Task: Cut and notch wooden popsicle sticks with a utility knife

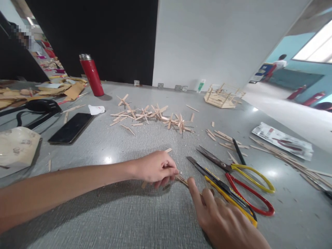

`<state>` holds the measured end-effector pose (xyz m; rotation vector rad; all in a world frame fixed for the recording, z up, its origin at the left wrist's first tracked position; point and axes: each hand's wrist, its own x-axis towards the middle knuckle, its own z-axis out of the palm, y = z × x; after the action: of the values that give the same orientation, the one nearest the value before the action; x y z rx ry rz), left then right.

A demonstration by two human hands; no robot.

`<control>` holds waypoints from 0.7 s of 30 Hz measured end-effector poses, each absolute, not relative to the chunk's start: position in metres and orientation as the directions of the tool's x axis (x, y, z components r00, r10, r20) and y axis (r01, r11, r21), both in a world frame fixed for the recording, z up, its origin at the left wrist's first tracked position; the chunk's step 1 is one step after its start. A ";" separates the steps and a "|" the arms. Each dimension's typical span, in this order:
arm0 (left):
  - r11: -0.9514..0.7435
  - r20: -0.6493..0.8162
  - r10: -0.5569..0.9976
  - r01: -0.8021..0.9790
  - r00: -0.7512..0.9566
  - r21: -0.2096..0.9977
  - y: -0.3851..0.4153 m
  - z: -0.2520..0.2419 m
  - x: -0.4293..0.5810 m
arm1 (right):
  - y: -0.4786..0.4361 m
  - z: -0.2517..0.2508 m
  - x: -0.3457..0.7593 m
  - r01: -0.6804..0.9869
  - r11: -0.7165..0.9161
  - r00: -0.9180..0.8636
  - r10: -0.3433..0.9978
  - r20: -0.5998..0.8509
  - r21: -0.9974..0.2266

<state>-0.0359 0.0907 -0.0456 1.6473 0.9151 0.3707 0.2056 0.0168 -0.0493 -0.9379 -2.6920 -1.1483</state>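
My left hand (157,169) is closed near the middle of the table, its thumb and fingertips pinching one end of a thin wooden stick (183,180). The stick's other end runs under my right hand (220,214), whose fingers curl around it with the index finger stretched along it. How much of the stick lies inside the right hand is hidden. Just right of that hand lies a yellow utility knife (224,190) with its blade end pointing away. Beyond it rest scissors (228,168) with one red and one yellow handle, blades slightly apart.
Cut wooden pieces (155,112) are heaped beyond my hands, and a wooden frame model (220,98) stands at the back right. Long strips (290,159) and a white packet (282,140) lie right. A phone (71,128) and red flask (92,76) are left.
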 end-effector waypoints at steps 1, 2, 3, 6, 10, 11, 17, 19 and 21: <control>-0.038 -0.225 0.730 0.367 0.645 0.929 0.091 -0.046 -0.036 | 0.017 -0.051 0.207 0.559 0.541 -0.813 0.508 0.286 0.628; -0.038 -0.225 0.731 0.367 0.644 0.929 0.090 -0.046 -0.036 | 0.018 -0.052 0.208 0.560 0.544 -0.812 0.511 0.283 0.625; -0.038 -0.224 0.732 0.367 0.644 0.929 0.090 -0.046 -0.036 | 0.018 -0.053 0.209 0.558 0.550 -0.813 0.514 0.275 0.622; -0.047 -0.218 0.730 0.366 0.647 0.929 0.091 -0.047 -0.037 | 0.018 -0.056 0.211 0.563 0.556 -0.807 0.529 0.262 0.612; -0.058 -0.210 0.725 0.363 0.656 0.930 0.092 -0.046 -0.036 | 0.017 -0.053 0.209 0.574 0.561 -0.804 0.526 0.278 0.597; -0.058 -0.210 0.725 0.362 0.656 0.930 0.092 -0.046 -0.036 | 0.017 -0.052 0.208 0.574 0.565 -0.806 0.517 0.287 0.593; -0.041 -0.221 0.719 0.357 0.659 0.933 0.093 -0.048 -0.037 | 0.019 -0.050 0.207 0.595 0.562 -0.797 0.506 0.330 0.575; -0.029 -0.226 0.714 0.350 0.662 0.936 0.094 -0.049 -0.037 | 0.021 -0.053 0.209 0.595 0.582 -0.798 0.510 0.321 0.554; -0.019 -0.229 0.710 0.344 0.666 0.939 0.094 -0.049 -0.037 | 0.024 -0.054 0.212 0.614 0.599 -0.786 0.522 0.331 0.514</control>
<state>-0.0370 0.0944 -0.0487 1.6223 0.8801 0.3615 0.2116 0.0237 -0.0539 -0.9572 -2.6761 -0.9449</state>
